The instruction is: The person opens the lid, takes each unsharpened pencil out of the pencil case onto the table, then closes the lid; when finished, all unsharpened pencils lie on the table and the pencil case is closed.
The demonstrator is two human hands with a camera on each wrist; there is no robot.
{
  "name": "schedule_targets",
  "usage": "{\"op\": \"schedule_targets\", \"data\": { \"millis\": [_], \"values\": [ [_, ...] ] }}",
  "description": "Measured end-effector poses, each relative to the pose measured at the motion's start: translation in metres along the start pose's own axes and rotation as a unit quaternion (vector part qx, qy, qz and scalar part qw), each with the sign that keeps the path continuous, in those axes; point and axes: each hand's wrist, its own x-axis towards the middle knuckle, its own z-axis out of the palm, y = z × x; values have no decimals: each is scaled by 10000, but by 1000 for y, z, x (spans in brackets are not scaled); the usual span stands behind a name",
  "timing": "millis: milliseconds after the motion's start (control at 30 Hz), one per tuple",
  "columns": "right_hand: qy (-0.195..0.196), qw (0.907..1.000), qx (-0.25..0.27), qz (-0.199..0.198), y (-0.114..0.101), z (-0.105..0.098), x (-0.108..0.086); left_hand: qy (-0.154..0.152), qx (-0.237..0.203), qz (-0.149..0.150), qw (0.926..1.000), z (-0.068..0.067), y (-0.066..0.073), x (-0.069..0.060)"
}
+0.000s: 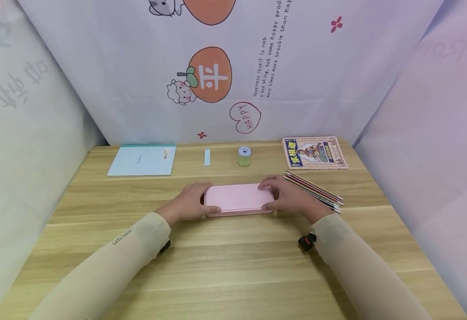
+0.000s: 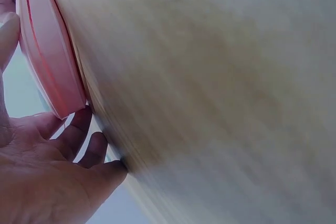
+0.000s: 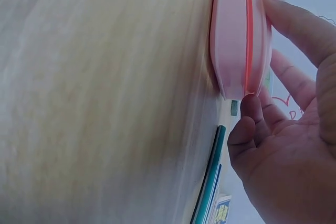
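Observation:
A pink pencil case (image 1: pixel 239 198) lies lengthwise across the middle of the wooden table, its lid down. An orange-red seam runs along its side in both wrist views. My left hand (image 1: pixel 191 201) holds the left end, thumb along the near edge and fingers round the end; in the left wrist view the lower fingers (image 2: pixel 94 149) reach down beside the table surface. At the right end my right hand (image 1: pixel 287 198) grips the case, with its thumb (image 3: pixel 294 19) on the lid edge and other fingers curled at the end. What the case contains is hidden.
Several pencils (image 1: pixel 315 191) lie beyond and beside my right hand. Along the back stand or lie a light blue notebook (image 1: pixel 142 161), a small blue strip-shaped item (image 1: pixel 207 157), a green and lilac cylinder (image 1: pixel 244 157) and an illustrated booklet (image 1: pixel 314 153). White printed curtains (image 1: pixel 297 89) surround the table.

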Motion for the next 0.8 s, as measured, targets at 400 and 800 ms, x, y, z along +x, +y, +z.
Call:
{"op": "schedule_targets", "data": {
  "millis": [400, 800],
  "values": [
    [-130, 9994, -267, 168, 0, 0, 1, -105, 67, -94, 9999, -1, 2, -1],
    [-121, 9993, -334, 72, 5, 2, 2, -97, 74, -80, 9999, 0, 2, 1]
  ]
}}
